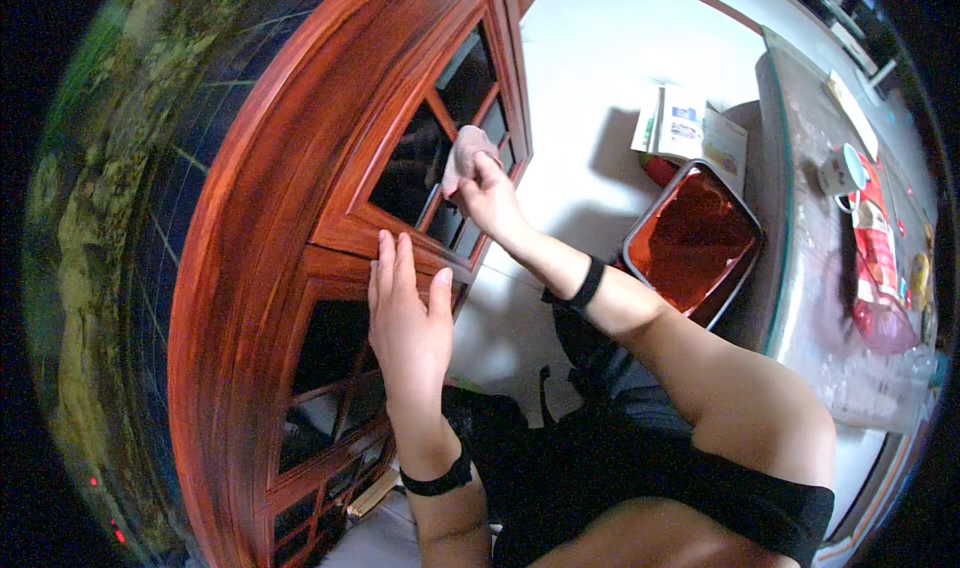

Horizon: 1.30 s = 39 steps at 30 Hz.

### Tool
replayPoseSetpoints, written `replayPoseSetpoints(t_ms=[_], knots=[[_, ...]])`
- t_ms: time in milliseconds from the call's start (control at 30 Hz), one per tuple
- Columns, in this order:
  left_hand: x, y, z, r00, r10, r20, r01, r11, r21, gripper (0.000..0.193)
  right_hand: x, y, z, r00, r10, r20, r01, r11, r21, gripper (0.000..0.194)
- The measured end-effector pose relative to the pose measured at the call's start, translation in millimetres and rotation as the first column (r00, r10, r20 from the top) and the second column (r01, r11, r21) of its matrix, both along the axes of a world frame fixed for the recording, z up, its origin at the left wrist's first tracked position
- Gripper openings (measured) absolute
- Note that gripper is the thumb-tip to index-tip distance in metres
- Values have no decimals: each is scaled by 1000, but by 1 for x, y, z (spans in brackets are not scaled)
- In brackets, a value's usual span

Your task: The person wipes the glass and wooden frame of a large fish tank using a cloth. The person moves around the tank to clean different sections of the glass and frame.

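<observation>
My right hand grips a greyish-pink cloth against a dark glass pane of a reddish-brown wooden cabinet door. The door's glass is divided by wooden bars. My left hand holds nothing. Its palm faces the cabinet and its thumb stands apart from the fingers, with the fingertips at the lower rail of that door. Whether they press on the wood cannot be told. A second glazed door lies beside the first, partly behind my left hand and forearm.
To the right, a bin with a reddish liner stands by a glass-topped table. On the table are a mug and a red-and-white package. Printed papers rest behind the bin. A dark stone-like surface borders the cabinet.
</observation>
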<state>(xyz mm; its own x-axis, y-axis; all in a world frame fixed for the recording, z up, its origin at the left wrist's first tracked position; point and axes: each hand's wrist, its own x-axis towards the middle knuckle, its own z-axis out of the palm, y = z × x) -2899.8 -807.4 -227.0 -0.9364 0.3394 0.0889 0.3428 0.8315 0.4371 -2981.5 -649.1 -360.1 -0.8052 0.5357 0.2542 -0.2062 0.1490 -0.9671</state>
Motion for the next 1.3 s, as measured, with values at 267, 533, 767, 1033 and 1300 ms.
replayPoseSetpoints(t_ms=[267,533,767,1033,1300], knots=[[-4,-12,3,955,284,-83,-269,950,162,38,29,-56,38,961,91,-259,16,923,386,14],[-10,-16,1,943,329,-41,-315,927,202,39,58,-40,-19,975,186,125,-224,801,556,18],[-9,-14,-2,945,326,-35,-312,926,211,36,28,-36,-12,996,-68,-61,86,924,372,18],[-11,-22,-7,950,303,-75,-290,946,145,36,56,-59,2,983,182,18,-181,954,238,15],[-7,-26,10,842,374,-388,-144,851,506,20,33,-56,115,933,79,-351,10,970,244,11]])
